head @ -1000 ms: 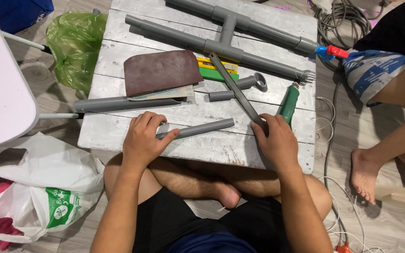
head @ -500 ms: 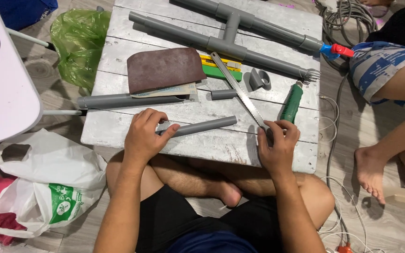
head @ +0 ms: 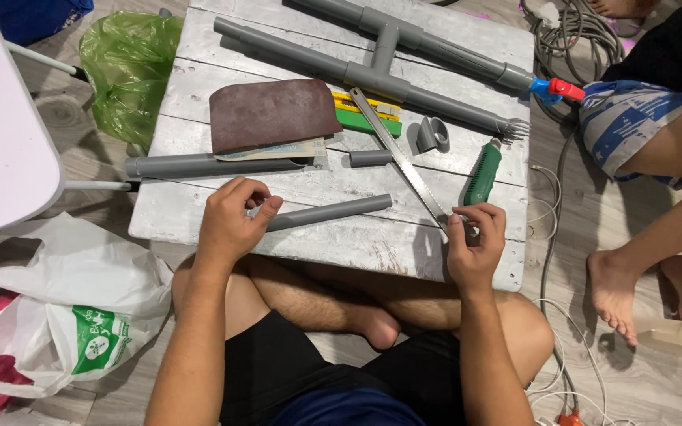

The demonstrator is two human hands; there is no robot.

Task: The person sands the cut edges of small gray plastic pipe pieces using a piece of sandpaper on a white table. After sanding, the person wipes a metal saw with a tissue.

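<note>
Grey plastic pipe (head: 327, 213) is being pinned at its near end by the closed left hand (head: 230, 221), its long axis running rightward across the whitewashed board (head: 199, 102). Saw blade (head: 400, 158) is being pinched at its tip by the right hand (head: 475, 241), angling away up-left; both hands are being kept where they were, the view having shifted slightly.

Person seated: bare forearms, no sleeves, watch or rings visible on left hand (head: 230, 223) or right hand (head: 475, 244). Black shorts (head: 278, 371) worn; dark blue garment (head: 357, 410) at waist. Legs bare, foot unshod.
</note>
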